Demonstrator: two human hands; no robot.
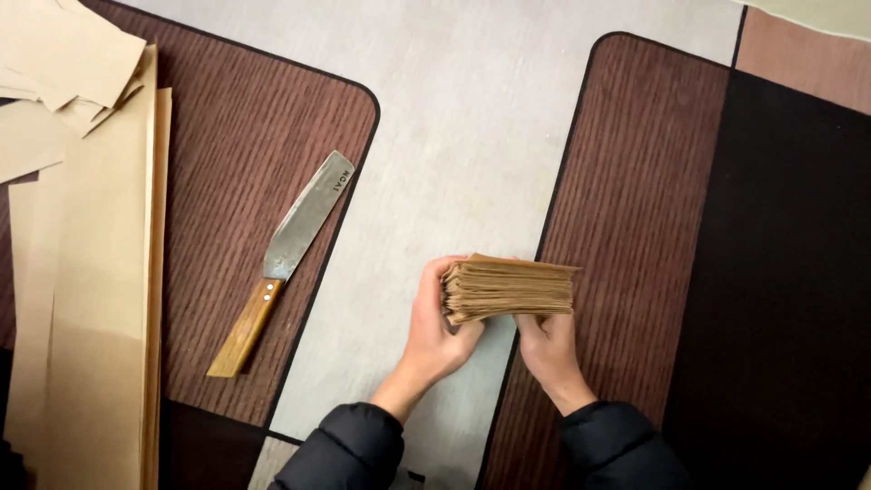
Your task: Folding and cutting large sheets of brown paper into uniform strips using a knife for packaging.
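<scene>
Brown paper stack [510, 289]: light, floppy, prone to fanning; left hand [434, 328] grips its end, right hand [547, 343] pinches underneath.

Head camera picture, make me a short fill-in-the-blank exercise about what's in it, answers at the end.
1. Both hands hold a stack of brown ____ sheets.
2. The knife has a ____ handle.
3. The knife lies to the ____ of the left hand.
4. The right hand grips the stack from ____.

Missing words: paper; wooden; left; below
</scene>
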